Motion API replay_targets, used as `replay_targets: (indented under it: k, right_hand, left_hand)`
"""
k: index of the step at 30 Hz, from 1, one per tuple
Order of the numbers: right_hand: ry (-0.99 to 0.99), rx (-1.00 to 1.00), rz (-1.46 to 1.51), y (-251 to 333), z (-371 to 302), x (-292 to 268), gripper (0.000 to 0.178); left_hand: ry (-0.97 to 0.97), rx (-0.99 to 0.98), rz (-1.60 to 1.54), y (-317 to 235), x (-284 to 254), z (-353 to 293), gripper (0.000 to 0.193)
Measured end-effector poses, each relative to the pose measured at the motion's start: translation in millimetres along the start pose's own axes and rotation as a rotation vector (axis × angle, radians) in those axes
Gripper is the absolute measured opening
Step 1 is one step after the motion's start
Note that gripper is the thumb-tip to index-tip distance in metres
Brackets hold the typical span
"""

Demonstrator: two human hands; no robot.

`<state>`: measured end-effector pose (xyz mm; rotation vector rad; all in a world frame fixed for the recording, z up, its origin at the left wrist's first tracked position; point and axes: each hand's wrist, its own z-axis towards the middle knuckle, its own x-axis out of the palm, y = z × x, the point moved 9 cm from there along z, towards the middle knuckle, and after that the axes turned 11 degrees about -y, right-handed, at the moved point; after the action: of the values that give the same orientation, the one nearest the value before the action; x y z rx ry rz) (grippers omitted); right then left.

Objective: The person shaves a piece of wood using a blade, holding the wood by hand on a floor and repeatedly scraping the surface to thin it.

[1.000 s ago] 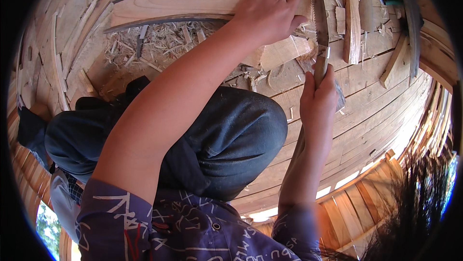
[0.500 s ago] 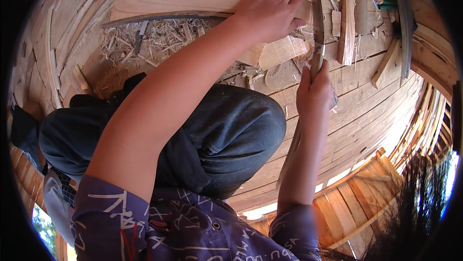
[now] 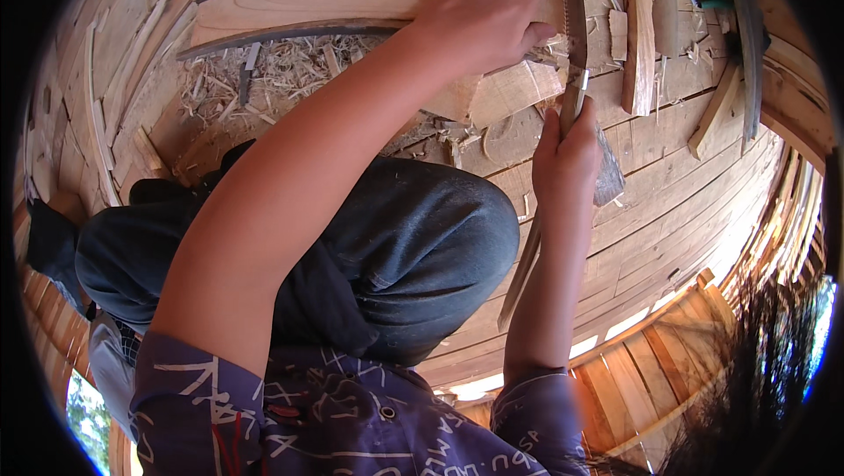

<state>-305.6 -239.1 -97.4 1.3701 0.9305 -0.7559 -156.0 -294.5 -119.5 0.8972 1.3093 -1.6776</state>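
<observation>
A long, gently curved plank [image 3: 325,0] with dark edges lies crosswise at the far side. My left hand [image 3: 492,19] is clamped over its right end, fingers across the far edge and thumb on the near side. Just right of that hand, the toothed blade of a handsaw [image 3: 575,14] runs away from me at the plank's end; the depth of any cut is hidden. My right hand [image 3: 567,142] is closed around the saw's handle. A slim wooden length [image 3: 521,278], apparently more of the handle, shows beside my right forearm. A pale wood block [image 3: 514,94] sits below the plank.
Curly shavings [image 3: 290,67] and offcuts litter the board floor [image 3: 668,168] around the plank. Several loose wood strips [image 3: 639,36] lie right of the saw. A grey wedge-shaped piece [image 3: 608,173] shows behind my right wrist. My bent knee [image 3: 440,230] is close below the work.
My right hand and the saw have shifted slightly away from me and left. More of the grey wedge-shaped piece shows. My left hand keeps its hold on the plank.
</observation>
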Motion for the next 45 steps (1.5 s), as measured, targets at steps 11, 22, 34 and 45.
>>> replay_targets:
  k: [11,22,34,45]
  right_hand:
    - [0.07,0.166,0.022,-2.8,-37.3,-24.3,0.019]
    - [0.007,0.121,-0.052,-48.6,-53.9,-25.2,0.023]
    - [-0.079,0.171,0.17,-20.9,-48.4,-33.5,0.016]
    - [-0.095,-0.01,0.258,-11.7,-34.2,-4.4,0.017]
  left_hand:
    - [-0.032,-0.031,0.006,6.9,5.9,1.5,0.06]
    - [0.011,-0.035,-0.081,6.0,-1.9,5.1,0.056]
    - [-0.126,0.041,0.07,-4.7,-2.3,-3.7,0.065]
    - [0.029,-0.037,0.127,-4.5,6.5,-3.1,0.102]
